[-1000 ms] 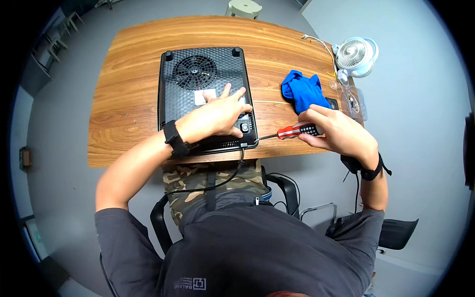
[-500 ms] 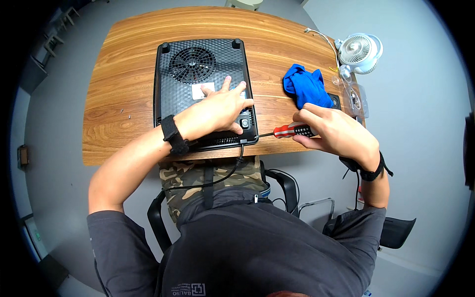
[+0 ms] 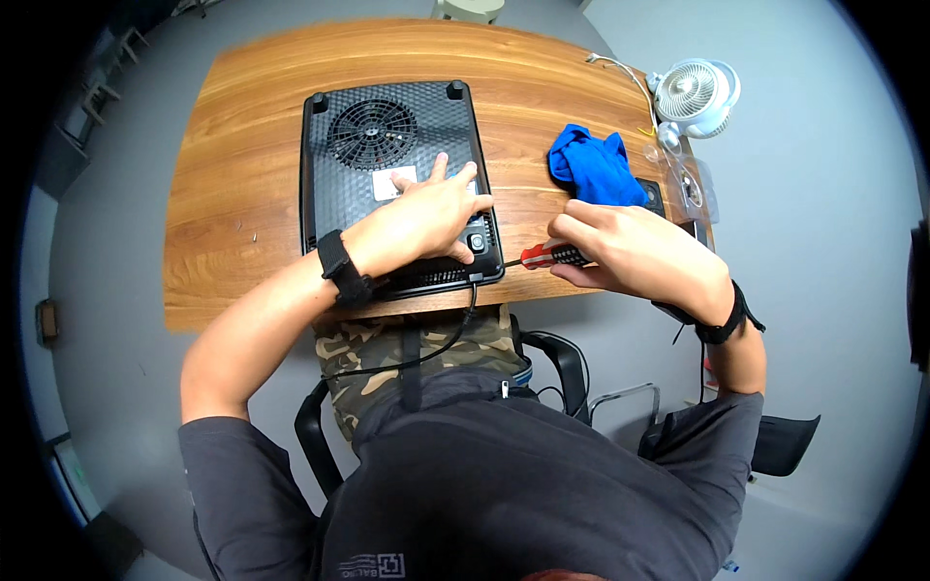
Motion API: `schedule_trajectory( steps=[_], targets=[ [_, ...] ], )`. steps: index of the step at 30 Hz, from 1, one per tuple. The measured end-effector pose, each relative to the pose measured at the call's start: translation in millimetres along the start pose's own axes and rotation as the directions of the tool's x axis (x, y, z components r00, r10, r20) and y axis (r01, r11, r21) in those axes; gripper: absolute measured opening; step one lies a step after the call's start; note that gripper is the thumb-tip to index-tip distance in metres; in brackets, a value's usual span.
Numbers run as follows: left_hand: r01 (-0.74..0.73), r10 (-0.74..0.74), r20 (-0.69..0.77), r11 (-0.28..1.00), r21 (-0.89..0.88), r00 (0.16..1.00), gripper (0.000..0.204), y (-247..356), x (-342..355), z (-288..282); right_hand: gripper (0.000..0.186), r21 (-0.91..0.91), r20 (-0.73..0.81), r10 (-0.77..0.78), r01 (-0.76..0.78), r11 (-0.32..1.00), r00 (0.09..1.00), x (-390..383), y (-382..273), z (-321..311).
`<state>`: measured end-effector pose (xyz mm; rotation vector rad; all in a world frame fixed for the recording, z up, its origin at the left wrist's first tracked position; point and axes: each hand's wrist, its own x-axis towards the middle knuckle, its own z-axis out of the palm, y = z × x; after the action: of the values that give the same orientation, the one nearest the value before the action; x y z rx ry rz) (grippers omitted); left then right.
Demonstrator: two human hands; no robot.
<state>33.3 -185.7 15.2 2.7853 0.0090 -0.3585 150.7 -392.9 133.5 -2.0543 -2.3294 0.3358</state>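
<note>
A black induction cooktop (image 3: 334,194) lies underside up on the wooden table, its round fan grille and stubby feet showing. My left hand (image 3: 423,215) rests on it with fingers spread, over the half nearer me. In my right hand (image 3: 630,250) is a screwdriver (image 3: 539,256) with a red and black handle. It is held almost level, its shaft pointing left at the cooktop's right side near the front corner. Whether the tip sits in the seam or only touches the edge I cannot tell. A black power cord (image 3: 468,318) runs from the front edge toward my lap.
Beyond my right hand lies a crumpled blue cloth (image 3: 599,169), beside a small black box (image 3: 652,197). A white fan (image 3: 692,97) and a clear plastic case (image 3: 694,189) stand at the table's right edge. Small screws (image 3: 255,236) lie left of the cooktop.
The screwdriver and my right hand have shifted slightly left, toward the cooktop, and the handle is tilted a little differently. My left hand stays in place on the cooktop. The whole view has shifted slightly.
</note>
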Motion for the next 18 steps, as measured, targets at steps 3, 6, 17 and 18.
schedule_trajectory(
  steps=[3, 6, 17, 18],
  targets=[
    [-0.038, 0.038, -0.038, 0.999, -0.004, 0.999, 0.085, -6, 2, 7, 0.03, -0.028, 0.028, -0.022, 0.023, 0.999, 0.999, 6, -4, 0],
    [-0.049, 0.049, -0.059, 0.999, -0.005, 0.997, 0.087, -9, 3, 9, 0.031, -0.057, 0.037, -0.047, 0.049, 0.997, 0.998, 13, -8, -1],
    [-0.082, 0.083, -0.085, 0.997, 0.015, 0.993, 0.083, -11, 7, 12, 0.046, -0.1, 0.075, 0.081, -0.073, 0.992, 0.994, 22, -20, -9],
    [-0.063, 0.065, -0.059, 0.998, 0.027, 0.996, 0.086, -12, 7, 11, 0.046, -0.09, 0.085, 0.098, -0.09, 0.992, 0.992, 22, -22, -11]
  ],
)
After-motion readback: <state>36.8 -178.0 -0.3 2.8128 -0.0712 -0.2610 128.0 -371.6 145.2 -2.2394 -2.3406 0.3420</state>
